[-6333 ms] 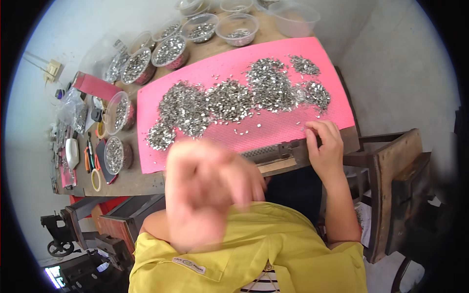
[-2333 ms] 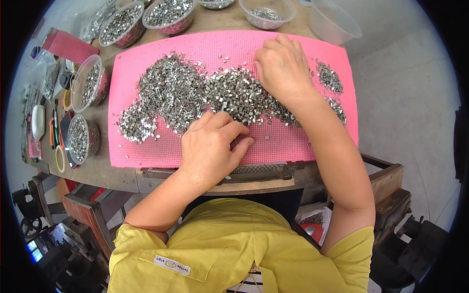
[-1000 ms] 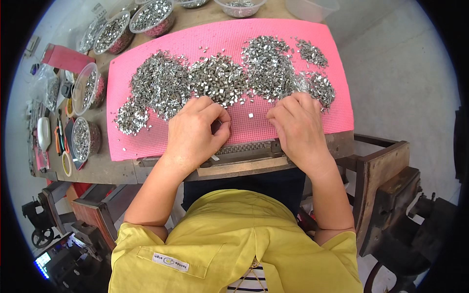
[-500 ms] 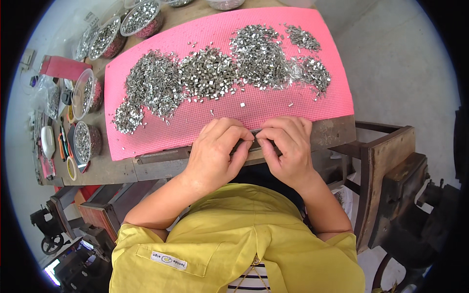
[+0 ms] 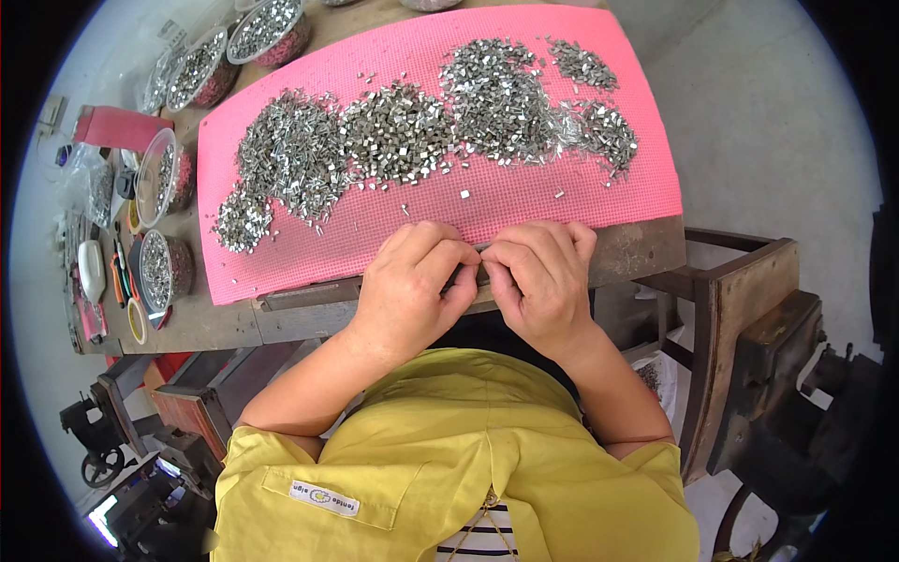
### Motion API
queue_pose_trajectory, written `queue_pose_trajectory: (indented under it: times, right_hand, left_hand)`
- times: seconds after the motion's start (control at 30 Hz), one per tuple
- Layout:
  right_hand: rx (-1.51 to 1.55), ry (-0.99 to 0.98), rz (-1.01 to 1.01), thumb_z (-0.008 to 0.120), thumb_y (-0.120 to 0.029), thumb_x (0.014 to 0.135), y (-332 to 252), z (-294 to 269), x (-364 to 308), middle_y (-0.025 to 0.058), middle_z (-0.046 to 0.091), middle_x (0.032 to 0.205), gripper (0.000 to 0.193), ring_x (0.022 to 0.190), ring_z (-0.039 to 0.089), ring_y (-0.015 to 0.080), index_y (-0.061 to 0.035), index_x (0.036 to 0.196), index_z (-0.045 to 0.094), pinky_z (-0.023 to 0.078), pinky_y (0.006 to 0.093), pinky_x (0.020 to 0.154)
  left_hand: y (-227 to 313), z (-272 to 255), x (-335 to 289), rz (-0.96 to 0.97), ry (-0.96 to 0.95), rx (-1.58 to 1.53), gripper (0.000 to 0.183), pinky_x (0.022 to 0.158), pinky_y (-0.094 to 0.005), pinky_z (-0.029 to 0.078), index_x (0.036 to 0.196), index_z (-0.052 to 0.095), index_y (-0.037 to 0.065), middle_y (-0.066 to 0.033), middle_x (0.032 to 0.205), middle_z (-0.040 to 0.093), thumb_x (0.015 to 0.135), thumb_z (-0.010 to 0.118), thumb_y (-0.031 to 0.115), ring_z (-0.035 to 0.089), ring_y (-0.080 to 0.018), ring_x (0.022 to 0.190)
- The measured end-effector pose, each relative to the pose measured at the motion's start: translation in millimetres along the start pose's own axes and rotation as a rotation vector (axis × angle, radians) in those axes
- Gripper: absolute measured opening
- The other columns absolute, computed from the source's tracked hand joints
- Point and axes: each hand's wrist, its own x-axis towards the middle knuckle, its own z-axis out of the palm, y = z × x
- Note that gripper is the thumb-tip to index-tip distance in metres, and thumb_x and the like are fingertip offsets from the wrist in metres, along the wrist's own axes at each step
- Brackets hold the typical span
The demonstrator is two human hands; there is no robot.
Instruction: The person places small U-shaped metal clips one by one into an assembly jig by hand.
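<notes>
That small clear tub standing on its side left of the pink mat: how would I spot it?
Start at the pink mat on the wooden bench. Off its left edge, the clear plastic tub of metal bits is tipped on its side; the neighbouring tubs sit upright.

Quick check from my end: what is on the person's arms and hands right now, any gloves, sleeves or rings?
Both forearms are bare. The left hand and right hand wear no gloves, and no rings or watch show. Short yellow-green sleeves end above the elbows.

Shiny metal pieces (image 5: 421,131) are glinting on a matt, dimpled pink mat (image 5: 524,201). Rough, worn wood is showing along the table edge (image 5: 637,258).
</notes>
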Motion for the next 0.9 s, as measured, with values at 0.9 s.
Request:
queue_pose_trajectory:
  times: [0.9]
  right_hand:
    - [0.064,-0.026,0.057,0.075,-0.005,0.075,-20,-18,23,0.0013,0.072,0.092,0.02,0.089,0.066,0.02,-0.0109,0.094,0.072,0.032,0.0353,0.086]
  left_hand:
    - [64,-93,-13,0.372,0.023,-0.572,0.017,0.069,-0.0362,0.052,0.095,0.074,0.009,-0.0047,0.09,0.07,0.078,0.073,0.006,0.066,-0.0214,0.078]
